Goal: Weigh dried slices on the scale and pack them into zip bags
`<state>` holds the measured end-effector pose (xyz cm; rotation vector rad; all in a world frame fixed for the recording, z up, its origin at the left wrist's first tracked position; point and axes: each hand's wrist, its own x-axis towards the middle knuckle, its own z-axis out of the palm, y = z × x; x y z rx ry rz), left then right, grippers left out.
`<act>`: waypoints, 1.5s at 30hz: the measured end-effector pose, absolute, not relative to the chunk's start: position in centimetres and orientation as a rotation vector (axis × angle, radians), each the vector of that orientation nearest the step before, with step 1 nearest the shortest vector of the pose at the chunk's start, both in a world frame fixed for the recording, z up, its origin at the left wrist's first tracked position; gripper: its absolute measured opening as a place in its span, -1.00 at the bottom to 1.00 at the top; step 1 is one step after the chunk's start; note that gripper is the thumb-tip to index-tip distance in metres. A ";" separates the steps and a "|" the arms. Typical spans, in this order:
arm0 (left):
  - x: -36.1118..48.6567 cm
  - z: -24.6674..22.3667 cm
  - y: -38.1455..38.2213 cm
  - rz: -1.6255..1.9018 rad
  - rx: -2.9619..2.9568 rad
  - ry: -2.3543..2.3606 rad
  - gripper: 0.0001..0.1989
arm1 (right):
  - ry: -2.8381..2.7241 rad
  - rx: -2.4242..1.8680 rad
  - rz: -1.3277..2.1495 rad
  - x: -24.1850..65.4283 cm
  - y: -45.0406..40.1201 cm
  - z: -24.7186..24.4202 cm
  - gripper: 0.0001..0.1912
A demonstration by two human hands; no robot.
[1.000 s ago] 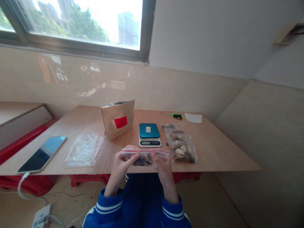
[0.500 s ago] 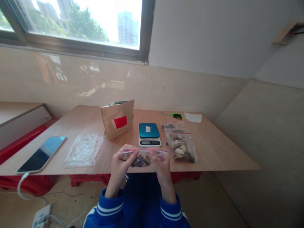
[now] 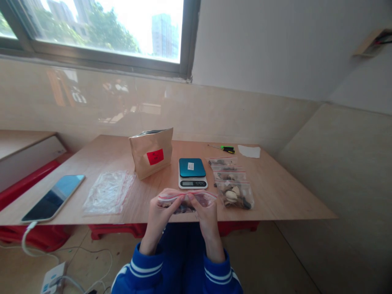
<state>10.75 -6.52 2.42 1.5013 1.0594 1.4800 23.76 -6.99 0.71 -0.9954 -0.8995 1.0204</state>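
Observation:
Between my two hands is a clear zip-lock bag [image 3: 187, 207] with a red strip along its top and dark, stone-like pieces inside. My left hand [image 3: 162, 210] pinches the bag's top edge, thumb toward the middle. My right hand [image 3: 207, 212] grips the same edge from the other side, its thumb close to the left thumb. Just beyond stands a kitchen scale [image 3: 192, 173] with a blue plate and nothing on it. To the right lie several filled zip-lock bags [image 3: 234, 195], the nearest showing pale and dark pieces.
A brown paper pouch [image 3: 151, 153] with a red label stands open behind, to the left. Flat plastic bags [image 3: 107, 192] and a phone [image 3: 53, 199] on a cable lie left. Screwdrivers [image 3: 225, 149] and a white paper [image 3: 249, 151] are at the back right.
My thumbs have come together at the middle of the bag's top edge. The strip, straighter before, now bends there. The things on the table have stayed in place.

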 end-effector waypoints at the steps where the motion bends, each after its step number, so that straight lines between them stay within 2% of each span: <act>1: 10.7 2.2 -6.5 1.498 1.513 1.093 -0.86 | -0.903 -0.988 1.018 23.6 -7.1 0.9 -0.80; 7: 9.9 0.8 -6.3 1.588 1.564 1.264 -0.85 | -0.918 -0.994 0.936 21.5 -7.1 1.3 -0.82; 13: 7.7 0.8 -6.0 1.509 1.661 1.220 -0.86 | -0.930 -0.952 1.008 19.4 -6.4 1.1 -0.81; 19: 8.2 1.1 -6.3 1.546 1.515 1.325 -0.82 | -0.966 -0.947 1.038 19.9 -6.8 1.2 -0.70; 23: 8.4 1.6 -6.4 1.450 1.428 1.276 -0.76 | -0.945 -0.983 1.070 21.8 -7.1 0.7 -0.47; 27: 8.7 1.7 -6.3 1.253 1.523 1.066 -0.67 | -0.847 -1.168 0.877 25.4 -7.2 -0.4 -0.45; 32: 10.9 0.9 -6.3 1.025 1.511 0.932 -0.61 | -0.934 -1.379 0.830 32.3 -7.5 -1.3 -0.39; 36: 10.7 0.6 -5.6 1.085 1.416 0.949 -0.50 | -0.825 -1.486 0.569 39.7 -6.1 -1.6 -0.41; 42: 8.3 0.3 -4.5 1.212 1.352 1.124 -0.51 | -0.849 -1.661 0.160 45.4 -3.0 -2.6 -0.33; 45: 8.1 -0.1 -4.4 1.182 1.359 1.144 -0.51 | -0.856 -1.761 -0.341 44.3 -3.8 -2.0 -0.31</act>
